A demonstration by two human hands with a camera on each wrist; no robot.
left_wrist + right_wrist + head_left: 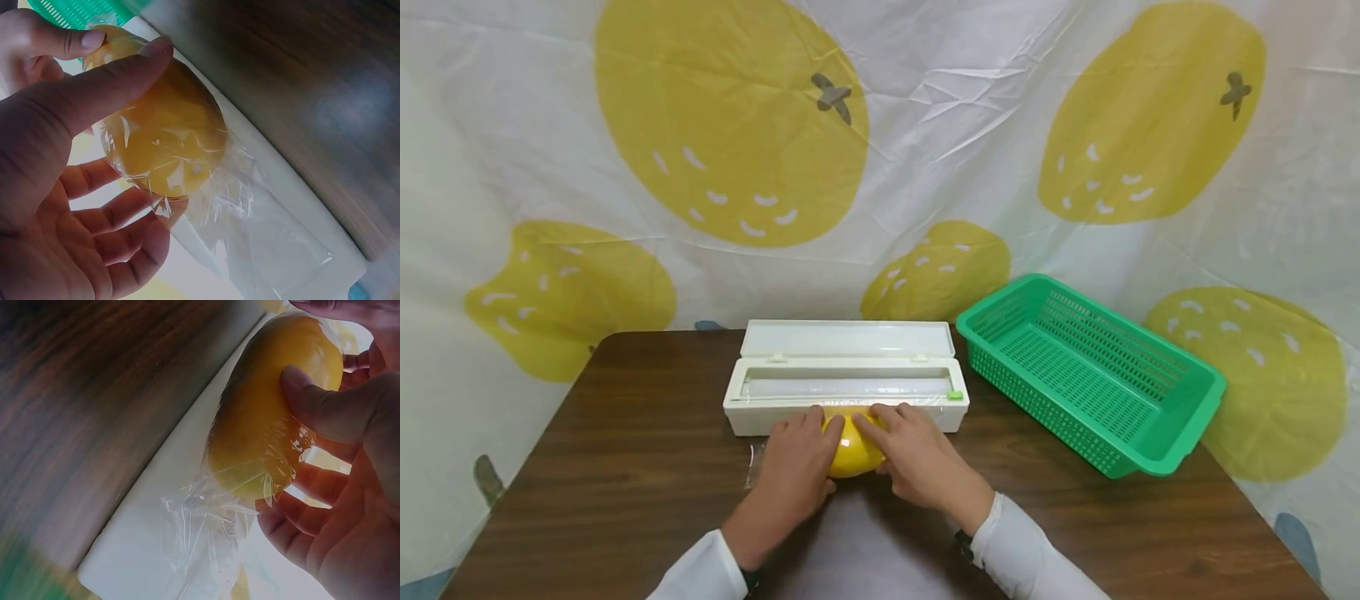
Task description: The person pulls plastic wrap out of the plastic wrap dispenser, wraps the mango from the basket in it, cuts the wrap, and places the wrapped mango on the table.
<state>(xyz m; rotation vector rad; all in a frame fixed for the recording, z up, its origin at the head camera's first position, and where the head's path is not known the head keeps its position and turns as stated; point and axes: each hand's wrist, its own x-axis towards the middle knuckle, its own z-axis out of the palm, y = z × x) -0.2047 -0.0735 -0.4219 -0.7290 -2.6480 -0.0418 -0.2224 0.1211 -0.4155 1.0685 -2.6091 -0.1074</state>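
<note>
A smooth, oblong yellow fruit [854, 452], its exact kind unclear, is wrapped in clear cling film [269, 225] and held against the front of a white film dispenser [747, 420]. My left hand [797, 458] grips its left end, thumb on top and fingers around the far side. On the right end my right hand [921, 458] holds it the same way, thumb pressing the film-covered skin [269, 406]. Loose film hangs past both ends of the fruit. Behind the hands, the dispenser's lid [848, 339] stands raised, showing the film roll [850, 387] and a green slider [955, 395].
A green plastic basket [1037, 400] with slotted sides stands at the right of the brown wooden table [625, 433], close to the dispenser. Behind the table hangs a white cloth [940, 108] printed with yellow lemons.
</note>
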